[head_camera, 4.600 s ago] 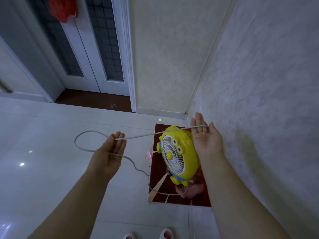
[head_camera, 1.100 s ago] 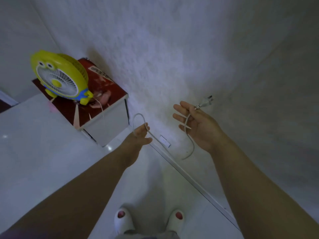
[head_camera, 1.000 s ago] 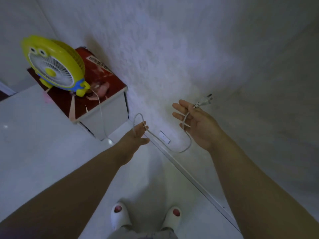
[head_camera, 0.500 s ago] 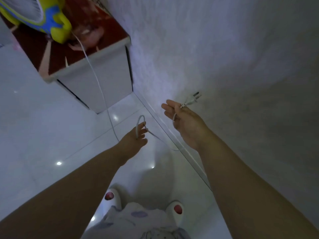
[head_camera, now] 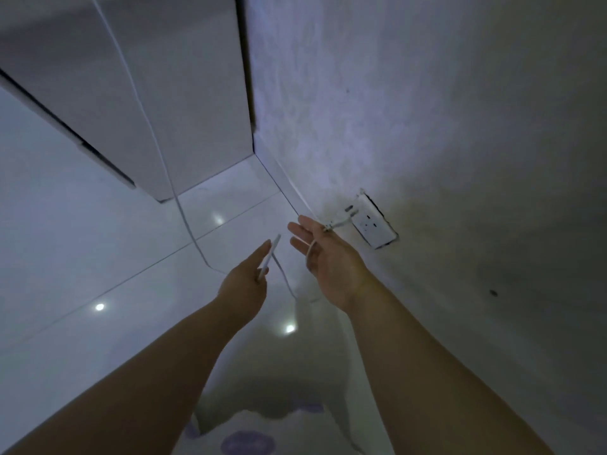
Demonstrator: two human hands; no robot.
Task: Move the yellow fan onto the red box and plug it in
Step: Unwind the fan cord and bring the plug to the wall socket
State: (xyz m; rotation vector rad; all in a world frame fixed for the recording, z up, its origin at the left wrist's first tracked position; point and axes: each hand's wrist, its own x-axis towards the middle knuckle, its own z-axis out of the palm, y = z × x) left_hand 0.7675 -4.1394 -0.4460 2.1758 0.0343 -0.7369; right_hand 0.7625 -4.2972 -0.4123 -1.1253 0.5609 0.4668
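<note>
The yellow fan is out of view above the frame; only the pale side of the box (head_camera: pixel 184 93) it stands on shows at the top left. The fan's white cord (head_camera: pixel 154 139) hangs down that side to the floor. My left hand (head_camera: pixel 246 280) pinches a folded loop of the cord. My right hand (head_camera: pixel 328 257) holds the cord's end, and the plug (head_camera: pixel 346 214) sticks out past my fingers, a little short of the white wall socket (head_camera: pixel 374 224) low on the wall.
The textured wall (head_camera: pixel 427 110) fills the right side, with a white skirting strip (head_camera: pixel 295 195) along its foot. Glossy white floor tiles (head_camera: pixel 82 251) spread to the left. My patterned clothing (head_camera: pixel 249 435) shows at the bottom edge.
The view has dropped closer to the floor, so the fan and red box top left the frame. The wall socket came into view, and my right hand carried the plug close to it.
</note>
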